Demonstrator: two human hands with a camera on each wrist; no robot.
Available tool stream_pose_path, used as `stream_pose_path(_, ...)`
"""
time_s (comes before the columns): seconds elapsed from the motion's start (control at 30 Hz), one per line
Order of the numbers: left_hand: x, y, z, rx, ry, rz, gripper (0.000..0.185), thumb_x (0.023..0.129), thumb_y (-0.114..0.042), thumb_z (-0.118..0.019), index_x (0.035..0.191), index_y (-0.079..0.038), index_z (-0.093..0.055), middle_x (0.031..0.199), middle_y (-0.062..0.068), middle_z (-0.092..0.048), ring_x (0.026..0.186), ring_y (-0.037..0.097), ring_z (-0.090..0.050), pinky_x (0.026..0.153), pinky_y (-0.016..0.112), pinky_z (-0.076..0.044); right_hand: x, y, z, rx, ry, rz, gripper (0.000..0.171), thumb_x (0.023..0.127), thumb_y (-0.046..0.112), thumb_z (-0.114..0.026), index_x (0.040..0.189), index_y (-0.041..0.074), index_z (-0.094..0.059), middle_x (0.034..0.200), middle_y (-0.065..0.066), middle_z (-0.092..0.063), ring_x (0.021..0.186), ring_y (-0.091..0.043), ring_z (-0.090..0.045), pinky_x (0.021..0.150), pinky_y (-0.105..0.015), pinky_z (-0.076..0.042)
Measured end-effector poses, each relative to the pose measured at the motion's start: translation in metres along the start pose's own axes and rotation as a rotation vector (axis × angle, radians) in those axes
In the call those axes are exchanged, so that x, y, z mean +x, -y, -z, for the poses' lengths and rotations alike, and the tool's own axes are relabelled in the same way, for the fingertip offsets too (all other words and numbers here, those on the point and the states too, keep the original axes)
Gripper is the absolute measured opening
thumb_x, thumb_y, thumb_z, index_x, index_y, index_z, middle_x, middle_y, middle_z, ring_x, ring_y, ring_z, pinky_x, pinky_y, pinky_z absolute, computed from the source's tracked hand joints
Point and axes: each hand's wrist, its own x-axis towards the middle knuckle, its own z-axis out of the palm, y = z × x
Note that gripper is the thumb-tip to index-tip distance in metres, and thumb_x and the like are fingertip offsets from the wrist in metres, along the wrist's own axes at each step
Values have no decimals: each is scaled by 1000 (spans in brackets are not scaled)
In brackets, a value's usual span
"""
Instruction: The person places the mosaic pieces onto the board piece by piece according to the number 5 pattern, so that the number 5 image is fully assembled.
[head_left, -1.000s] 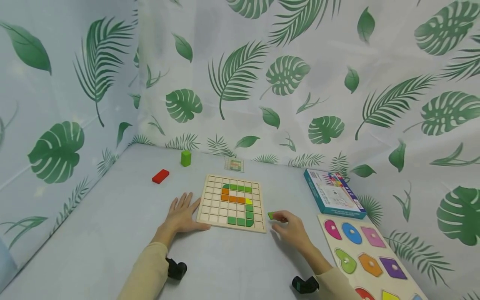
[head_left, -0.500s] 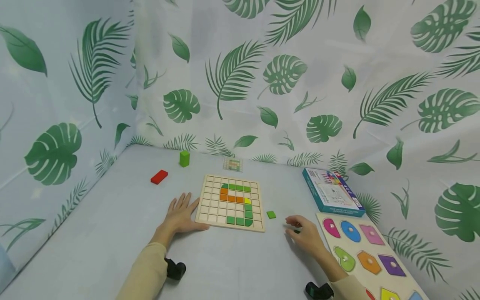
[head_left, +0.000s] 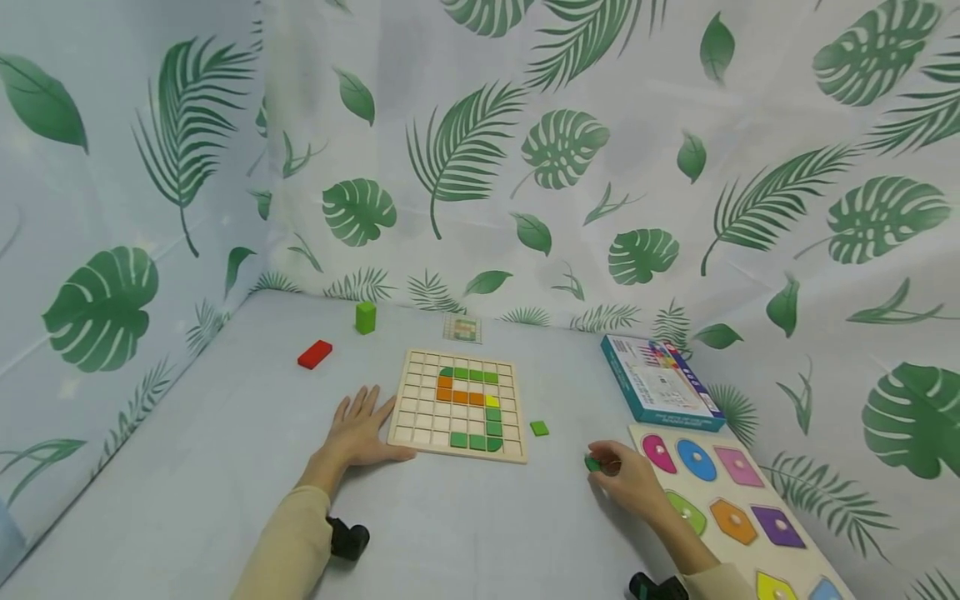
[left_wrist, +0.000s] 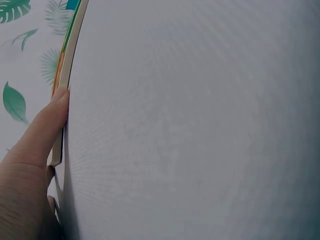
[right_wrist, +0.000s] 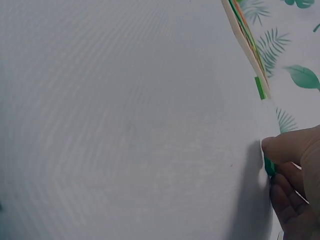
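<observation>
My left hand lies with fingers spread at the near left corner of a wooden grid board. The thumb touches the board's near edge, seen in the left wrist view too. Orange, yellow and green tiles fill part of the grid. To the right of the board, my right hand pinches a dark green tile between thumb and fingers; the fingers cover part of it. Between board and right hand lies a light green square tile, flat on the table.
A pattern card lies behind the board. A red block and an upright green block stand at the back left. On the right are a teal-edged box and a shape puzzle board with knobbed pieces.
My right hand has let go of the light green tile beside the board and moved right and nearer. It now pinches a dark green tile. The left hand stays at the board.
</observation>
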Motion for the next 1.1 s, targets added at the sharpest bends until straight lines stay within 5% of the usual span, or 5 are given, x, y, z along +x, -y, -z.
stream_pose_path(0.4,2,2,0,1,10,-4,103,72,-67,-64,149,-10,-28,155,22,-11,142,39,-2,111,54,1,9,-1,2,69,59,-71,28,82,-1,-69,110,1,-63,97,-5,-65,87,-19,-58,78,-23,-50)
stream_pose_path(1.1,1,1,1,2,17,1,102,72,-67,-65,149,-11,-28,155,22,-11,142,38,-2,112,54,0,47,71,-51,208,18,58,32,74,-9,-69,105,-2,-64,92,-6,-65,86,-20,-61,77,-32,-53)
